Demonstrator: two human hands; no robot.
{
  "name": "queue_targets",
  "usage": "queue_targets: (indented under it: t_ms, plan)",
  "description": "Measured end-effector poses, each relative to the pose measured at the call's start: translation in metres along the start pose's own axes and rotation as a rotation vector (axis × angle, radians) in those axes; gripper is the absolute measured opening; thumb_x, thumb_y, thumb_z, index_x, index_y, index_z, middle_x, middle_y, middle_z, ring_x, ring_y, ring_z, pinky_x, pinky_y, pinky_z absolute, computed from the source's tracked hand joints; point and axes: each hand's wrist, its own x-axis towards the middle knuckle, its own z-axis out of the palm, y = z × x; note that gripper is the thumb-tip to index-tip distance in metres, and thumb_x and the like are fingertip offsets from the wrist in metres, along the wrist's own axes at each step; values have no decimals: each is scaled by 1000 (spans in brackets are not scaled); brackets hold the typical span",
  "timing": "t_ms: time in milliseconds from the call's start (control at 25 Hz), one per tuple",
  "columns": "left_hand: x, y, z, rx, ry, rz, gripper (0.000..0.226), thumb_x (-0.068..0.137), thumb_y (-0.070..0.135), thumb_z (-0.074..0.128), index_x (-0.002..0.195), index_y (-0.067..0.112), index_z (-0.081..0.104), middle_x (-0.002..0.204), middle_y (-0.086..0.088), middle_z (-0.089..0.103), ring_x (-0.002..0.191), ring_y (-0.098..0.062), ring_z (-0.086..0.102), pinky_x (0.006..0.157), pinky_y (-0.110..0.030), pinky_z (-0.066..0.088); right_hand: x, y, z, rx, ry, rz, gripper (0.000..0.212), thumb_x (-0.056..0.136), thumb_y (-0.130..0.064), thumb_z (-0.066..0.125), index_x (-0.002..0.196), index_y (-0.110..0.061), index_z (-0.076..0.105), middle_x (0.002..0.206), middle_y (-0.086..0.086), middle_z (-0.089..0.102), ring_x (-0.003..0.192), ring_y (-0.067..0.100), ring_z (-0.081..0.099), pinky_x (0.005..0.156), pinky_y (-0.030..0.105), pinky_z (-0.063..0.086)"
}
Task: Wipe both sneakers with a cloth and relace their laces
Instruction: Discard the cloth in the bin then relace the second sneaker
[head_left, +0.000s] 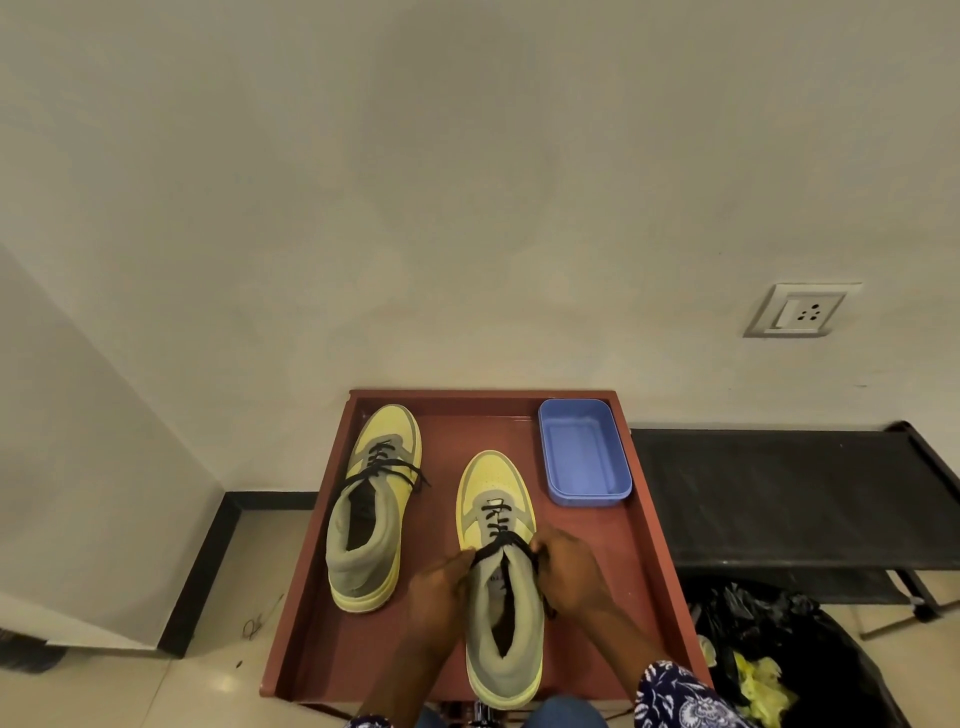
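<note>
- At the worktop's (322, 613) near edge, the left hand (441, 590) and right hand (569, 569) each pinch a black lace (501, 543) end on the near sneaker (501, 597), apparently tightening it.
- Toward the far left corner, the other sneaker (371, 504) looks laced but untied.
- No cloth visible; a blue tub (584, 452) sits far right.

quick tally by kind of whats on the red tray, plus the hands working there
Sneakers: 2, one at the left, one nearer
Blue tubs: 1
Hands: 2, left hand and right hand, each pinching the nearer sneaker's black lace
Total: 5, all on or over the tray
</note>
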Motion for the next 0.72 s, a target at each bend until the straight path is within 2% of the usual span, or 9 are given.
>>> queue_targets:
  t_ms: [80, 160, 240, 360, 520, 600, 640, 720]
  plan:
    - [0, -3, 7, -39, 58, -34, 28, 74, 9, 49, 84, 6, 74, 78, -6, 74, 65, -14, 70, 63, -14, 47, -1, 0, 3, 67, 35, 18, 11, 86, -6, 44, 88, -13, 52, 99, 14, 66, 82, 25, 56, 68, 24, 40]
    - [3, 1, 6, -111, 66, -176, 25, 82, -2, 51, 95, 4, 72, 94, -10, 72, 86, -21, 68, 75, -20, 45, -3, 0, 7, 93, 61, 29, 19, 87, -7, 43, 97, -8, 58, 103, 13, 66, 91, 26, 59, 74, 24, 41]
    - [3, 3, 6, -153, 24, -301, 23, 88, 2, 50, 103, 5, 68, 101, -10, 69, 96, -24, 64, 79, -23, 43, -5, -1, 10, 89, 72, 36, 25, 88, -8, 43, 106, -7, 60, 108, 12, 65, 97, 25, 59, 79, 21, 41]
    - [3, 9, 3, -259, -7, -448, 26, 93, 14, 48, 113, 9, 64, 108, -9, 68, 100, -22, 63, 85, -27, 46, -12, -5, 13, 101, 83, 37, 28, 92, -11, 41, 112, -7, 59, 110, 13, 65, 100, 27, 60, 85, 26, 43]
    - [-2, 23, -1, -323, -93, -464, 30, 95, 19, 43, 122, 13, 56, 118, -9, 63, 108, -23, 58, 86, -25, 43, -20, -13, 13, 151, 74, 59, 29, 94, -21, 39, 109, -8, 60, 108, 13, 67, 98, 29, 61, 86, 30, 45]
    - [-7, 28, 1, -351, -173, -424, 40, 92, 30, 41, 128, 14, 48, 127, -6, 57, 113, -21, 55, 92, -25, 40, -24, -16, 13, 166, 50, 74, 28, 91, -29, 45, 105, -12, 61, 104, 11, 68, 95, 28, 62, 83, 31, 48]
    - [-9, 28, 5, -281, -220, -406, 54, 85, 39, 38, 133, 14, 41, 132, -6, 53, 117, -22, 53, 96, -28, 40, -25, -17, 13, 148, 27, 77, 28, 88, -32, 48, 104, -13, 61, 102, 9, 68, 93, 27, 63, 80, 30, 48]
    - [-11, 24, 12, -48, -252, -362, 74, 73, 43, 29, 140, 14, 29, 139, -6, 46, 122, -25, 48, 101, -32, 36, -27, -20, 12, 75, -17, 88, 31, 83, -35, 53, 105, -14, 59, 100, 8, 68, 91, 27, 63, 75, 29, 47]
